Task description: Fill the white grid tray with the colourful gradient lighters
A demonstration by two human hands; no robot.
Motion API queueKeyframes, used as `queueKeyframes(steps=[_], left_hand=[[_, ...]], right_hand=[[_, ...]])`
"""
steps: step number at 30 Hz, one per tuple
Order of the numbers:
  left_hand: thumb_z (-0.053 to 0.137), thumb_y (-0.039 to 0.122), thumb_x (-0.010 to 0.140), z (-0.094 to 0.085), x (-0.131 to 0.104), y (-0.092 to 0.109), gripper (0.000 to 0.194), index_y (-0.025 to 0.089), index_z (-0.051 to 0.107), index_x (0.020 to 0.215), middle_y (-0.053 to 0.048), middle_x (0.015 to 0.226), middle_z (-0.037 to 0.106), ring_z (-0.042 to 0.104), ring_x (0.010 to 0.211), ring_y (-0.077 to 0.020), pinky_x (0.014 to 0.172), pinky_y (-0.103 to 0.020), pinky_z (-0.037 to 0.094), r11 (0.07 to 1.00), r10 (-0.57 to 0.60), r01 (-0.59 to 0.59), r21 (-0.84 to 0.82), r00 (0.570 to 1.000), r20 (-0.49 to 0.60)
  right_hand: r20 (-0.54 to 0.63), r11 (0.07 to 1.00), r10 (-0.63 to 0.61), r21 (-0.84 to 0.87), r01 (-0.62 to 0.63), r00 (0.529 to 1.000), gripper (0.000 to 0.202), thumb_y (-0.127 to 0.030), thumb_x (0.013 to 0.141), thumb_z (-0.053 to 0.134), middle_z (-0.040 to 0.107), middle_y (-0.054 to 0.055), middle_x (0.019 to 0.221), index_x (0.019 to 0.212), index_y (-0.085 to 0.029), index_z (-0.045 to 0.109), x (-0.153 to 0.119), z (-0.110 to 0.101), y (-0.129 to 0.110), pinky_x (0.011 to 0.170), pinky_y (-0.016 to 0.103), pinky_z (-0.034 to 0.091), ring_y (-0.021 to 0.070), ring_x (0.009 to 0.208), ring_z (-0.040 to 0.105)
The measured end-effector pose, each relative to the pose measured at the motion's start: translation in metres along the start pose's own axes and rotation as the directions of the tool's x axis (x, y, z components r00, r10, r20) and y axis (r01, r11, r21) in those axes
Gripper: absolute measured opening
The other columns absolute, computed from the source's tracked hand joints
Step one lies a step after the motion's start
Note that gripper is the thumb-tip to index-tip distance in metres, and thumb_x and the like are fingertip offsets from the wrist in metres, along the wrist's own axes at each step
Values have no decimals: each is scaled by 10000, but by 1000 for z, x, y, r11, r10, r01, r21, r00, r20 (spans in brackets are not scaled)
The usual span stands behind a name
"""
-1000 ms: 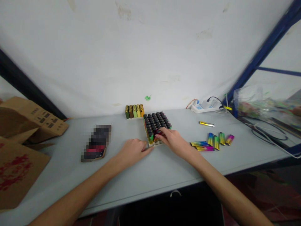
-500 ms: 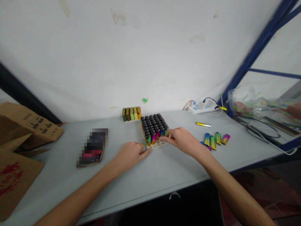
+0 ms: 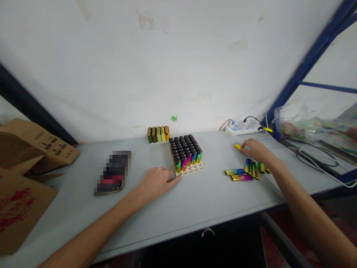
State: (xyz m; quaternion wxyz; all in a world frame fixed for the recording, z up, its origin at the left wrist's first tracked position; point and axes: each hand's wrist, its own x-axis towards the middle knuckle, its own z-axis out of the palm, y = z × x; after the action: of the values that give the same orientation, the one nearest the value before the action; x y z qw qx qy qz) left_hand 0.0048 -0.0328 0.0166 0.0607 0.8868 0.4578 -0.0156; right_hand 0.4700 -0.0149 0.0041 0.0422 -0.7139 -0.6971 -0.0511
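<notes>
A white tray (image 3: 192, 170) holds rows of upright lighters (image 3: 184, 149) with black tops and rainbow bodies; its front row of slots shows bare. My left hand (image 3: 158, 181) rests on the table at the tray's front left corner, thumb stretched to its edge, fingers curled. Over at the right, my right hand (image 3: 256, 149) has its fingers closed on the yellow pen-like item (image 3: 237, 146), which it partly covers. Several loose rainbow lighters (image 3: 242, 178) lie on the table just below that hand.
Behind the tray stands a smaller block of green, brown and yellow lighters (image 3: 158, 134). A phone (image 3: 113, 173) lies left, beside cardboard boxes (image 3: 55, 143). A power strip (image 3: 241, 128), cables and plastic bags (image 3: 295, 121) are at the right, near a blue frame.
My right hand has moved right from the tray to the yellow item. Two loose lighters it had hidden now show fully. My left hand stays at the tray corner. The view has shifted slightly.
</notes>
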Motion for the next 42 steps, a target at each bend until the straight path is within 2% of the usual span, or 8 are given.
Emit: queueKeyframes(steps=[4,7,9,13,18,24,33,42], left_hand=[[427,572,1038,0,0,-1,529,210,625,707,-40,667,663,632,648,-212,575,-299,270,1000,3,-3,0,1000,-1],[428,565,1039,0,-1,-2,525,211,627,708,-41,671,668,640,662,-220,580,-302,273,1000,9,-9,7,1000,-1],[427,566,1040,1,-1,-2,527,211,624,705,-39,666,666,635,655,-218,580,-302,270,1000,14,-14,4,1000,-6],[440,568,1038,3,0,-4,525,210,614,695,-33,645,654,624,628,-211,568,-300,251,1000,17,-17,-14,1000,-22],[447,567,1036,2,0,-2,525,207,625,698,-39,661,672,633,628,-208,564,-296,249,1000,12,-13,-9,1000,-19],[439,566,1037,-3,-2,2,522,206,669,738,-47,676,692,653,643,-224,564,-301,270,1000,9,-9,11,1000,-13],[424,568,1043,-3,-1,2,537,199,687,755,-62,706,714,667,656,-222,579,-293,316,1000,6,-6,19,1000,-2],[444,550,1038,-4,-2,2,506,201,694,769,-64,705,710,684,681,-247,585,-304,338,1000,12,-13,26,1000,2]], right_hand=[[-97,954,58,299,-26,994,306,-431,974,550,771,103,822,1057,-159,664,-6,-16,-32,667,313,479,232,690,693],[-218,852,-26,505,135,976,423,-559,955,577,767,80,845,1099,-179,697,-16,-35,-72,667,299,465,203,693,669],[-282,740,-70,628,239,957,429,-577,937,605,762,97,1000,1060,-188,737,-24,-45,-102,677,292,459,194,776,656],[-140,409,-60,900,152,988,477,-603,870,697,618,12,693,1013,-150,734,-37,-51,-156,509,262,322,114,547,432],[-164,365,-203,902,230,965,553,-663,961,531,491,-7,681,716,-172,602,-41,-44,-190,591,268,384,129,637,457],[-87,204,-404,962,183,911,416,-563,1065,392,584,0,787,928,-199,538,-48,-28,-207,658,273,457,132,660,551],[-85,494,-159,856,153,984,593,-681,957,507,256,-54,630,632,-225,310,-45,-14,-229,539,274,201,98,584,273],[-61,594,-60,800,85,996,480,-500,917,480,257,-44,582,564,-222,308,-48,-9,-235,547,285,176,96,561,260]])
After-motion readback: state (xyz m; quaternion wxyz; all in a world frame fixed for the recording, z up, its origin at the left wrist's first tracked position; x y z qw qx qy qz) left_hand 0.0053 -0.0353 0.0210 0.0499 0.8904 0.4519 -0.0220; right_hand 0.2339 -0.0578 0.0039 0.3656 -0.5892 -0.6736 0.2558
